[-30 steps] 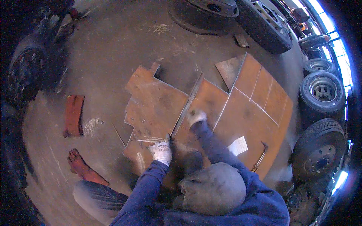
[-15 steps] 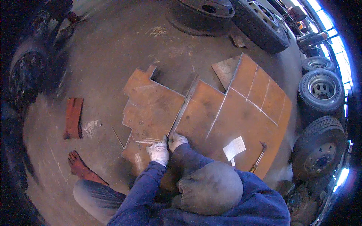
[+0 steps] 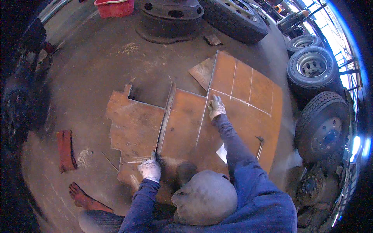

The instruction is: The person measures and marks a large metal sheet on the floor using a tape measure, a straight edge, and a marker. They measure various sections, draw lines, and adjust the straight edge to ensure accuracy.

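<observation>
A large rust-brown steel plate [image 3: 186, 112] with a stepped left edge lies on the floor. Across it runs a long narrow metal strip [image 3: 166, 114]. My white-gloved left hand [image 3: 149, 170] rests on the plate at the strip's near end, thumb stretched out against the strip, fingers to the left beside pale chalk marks [image 3: 139, 159]. Farther out, my right hand [image 3: 216, 107], gloved too, reaches over the plate where white chalk lines [image 3: 241, 101] meet. Its fingers look extended; nothing in them can be made out.
A hammer-like tool [image 3: 260, 147] and partly covered white paper [image 3: 222, 153] lie on the plate. Red gloves [image 3: 67, 150] are on the floor at left. A wheel rim [image 3: 171, 19], a red bucket [image 3: 114, 7] and several tyres [image 3: 324, 126] stand around.
My right hand has left the strip and reached forward and right to the chalk lines. The left hand stays at the strip's near end. The view has shifted, bringing the red bucket in.
</observation>
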A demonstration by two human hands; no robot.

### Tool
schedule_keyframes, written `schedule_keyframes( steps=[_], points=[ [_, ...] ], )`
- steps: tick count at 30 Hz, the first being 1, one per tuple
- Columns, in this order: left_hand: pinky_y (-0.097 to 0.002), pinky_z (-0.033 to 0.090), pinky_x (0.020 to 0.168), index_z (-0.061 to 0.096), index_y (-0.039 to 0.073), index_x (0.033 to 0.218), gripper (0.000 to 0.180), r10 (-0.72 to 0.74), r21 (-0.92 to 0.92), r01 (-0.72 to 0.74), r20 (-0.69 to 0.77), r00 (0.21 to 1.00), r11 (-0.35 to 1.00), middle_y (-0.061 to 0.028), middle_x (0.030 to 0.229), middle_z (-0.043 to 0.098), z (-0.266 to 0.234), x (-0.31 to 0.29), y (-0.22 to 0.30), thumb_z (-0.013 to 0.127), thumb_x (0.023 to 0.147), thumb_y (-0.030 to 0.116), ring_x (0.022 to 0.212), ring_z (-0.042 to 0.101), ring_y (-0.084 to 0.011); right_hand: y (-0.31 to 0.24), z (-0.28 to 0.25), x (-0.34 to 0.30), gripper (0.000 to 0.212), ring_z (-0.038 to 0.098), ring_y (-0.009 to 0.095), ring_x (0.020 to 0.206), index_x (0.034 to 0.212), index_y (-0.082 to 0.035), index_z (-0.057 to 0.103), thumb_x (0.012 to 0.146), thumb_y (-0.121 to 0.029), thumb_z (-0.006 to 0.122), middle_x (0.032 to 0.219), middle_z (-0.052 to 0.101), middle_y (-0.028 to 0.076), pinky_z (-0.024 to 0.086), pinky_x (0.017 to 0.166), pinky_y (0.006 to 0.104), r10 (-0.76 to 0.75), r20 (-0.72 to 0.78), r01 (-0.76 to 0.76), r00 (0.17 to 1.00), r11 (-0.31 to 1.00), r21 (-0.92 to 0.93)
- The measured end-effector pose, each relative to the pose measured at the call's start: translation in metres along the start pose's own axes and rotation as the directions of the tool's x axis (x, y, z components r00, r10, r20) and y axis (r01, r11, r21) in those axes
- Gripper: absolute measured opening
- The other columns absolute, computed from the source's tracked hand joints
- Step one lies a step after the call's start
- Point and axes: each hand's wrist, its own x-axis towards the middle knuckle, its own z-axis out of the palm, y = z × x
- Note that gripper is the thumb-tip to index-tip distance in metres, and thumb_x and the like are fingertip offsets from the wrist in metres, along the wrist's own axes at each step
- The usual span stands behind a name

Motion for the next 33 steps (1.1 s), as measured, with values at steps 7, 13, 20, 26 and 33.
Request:
schedule_keyframes(
  steps=[7, 13, 20, 26, 33],
  points=[
    [-0.0554, 0.049, 0.084, 0.053, 0.026, 0.146, 0.052, -0.047, 0.007, 0.047, 0.007, 0.999, 0.999, -0.0111, 0.104, 0.076, -0.008, -0.004, -0.001, 0.052, 0.094, 0.021, 0.097, 0.073, -0.0305, -0.121, 0.058, -0.169, 0.065, 0.02, 0.046, 0.151, 0.146, 0.006, 0.043, 0.089, -0.02, 0.059, 0.162, 0.024, 0.028, 0.019, 0.124, 0.0558, -0.192, 0.463, 0.32, 0.865, 0.923, -0.215],
    [-0.0571, 0.049, 0.085, 0.053, 0.025, 0.146, 0.051, -0.002, -0.034, 0.0, -0.042, 0.999, 0.999, -0.0127, 0.1, 0.076, -0.008, -0.007, -0.01, 0.052, 0.095, 0.023, 0.093, 0.073, -0.0331, -0.095, 0.038, -0.087, 0.046, 0.028, 0.043, 0.148, 0.139, -0.002, 0.052, 0.097, -0.02, 0.053, 0.16, 0.031, 0.025, 0.021, 0.123, 0.055, -0.021, 0.196, 0.023, 0.98, 1.0, -0.012],
    [-0.0567, 0.05, 0.08, 0.059, 0.016, 0.138, 0.045, 0.044, -0.125, -0.063, -0.146, 0.988, 0.99, -0.0164, 0.094, 0.075, 0.0, 0.0, 0.001, 0.052, 0.096, 0.032, 0.089, 0.072, -0.0375, -0.084, 0.066, -0.072, 0.045, 0.041, 0.043, 0.14, 0.139, 0.0, 0.048, 0.097, -0.011, 0.055, 0.15, 0.044, 0.028, 0.03, 0.118, 0.0513, 0.13, -0.114, -0.052, 0.985, 0.849, 0.525],
    [-0.0565, 0.052, 0.081, 0.067, 0.014, 0.118, 0.032, -0.076, -0.199, 0.059, -0.075, 0.994, 0.978, -0.016, 0.097, 0.075, 0.003, -0.009, -0.02, 0.056, 0.095, 0.032, 0.088, 0.073, -0.0355, -0.199, 0.027, -0.216, 0.025, 0.066, 0.03, 0.1, 0.119, -0.008, 0.061, 0.095, -0.01, 0.061, 0.107, 0.066, 0.012, 0.052, 0.089, 0.037, 0.069, 0.084, -0.108, 0.994, 0.693, 0.713],
    [-0.053, 0.055, 0.074, 0.071, 0.018, 0.108, 0.023, -0.245, -0.412, 0.107, -0.297, 0.923, 0.905, -0.0168, 0.089, 0.073, 0.003, -0.029, -0.055, 0.058, 0.095, 0.033, 0.081, 0.071, -0.0391, -0.202, 0.029, -0.231, 0.019, 0.068, 0.038, 0.092, 0.113, -0.01, 0.062, 0.096, -0.018, 0.063, 0.1, 0.068, 0.017, 0.055, 0.081, 0.0436, 0.001, 0.279, -0.193, 0.96, 0.725, 0.661]
  ],
)
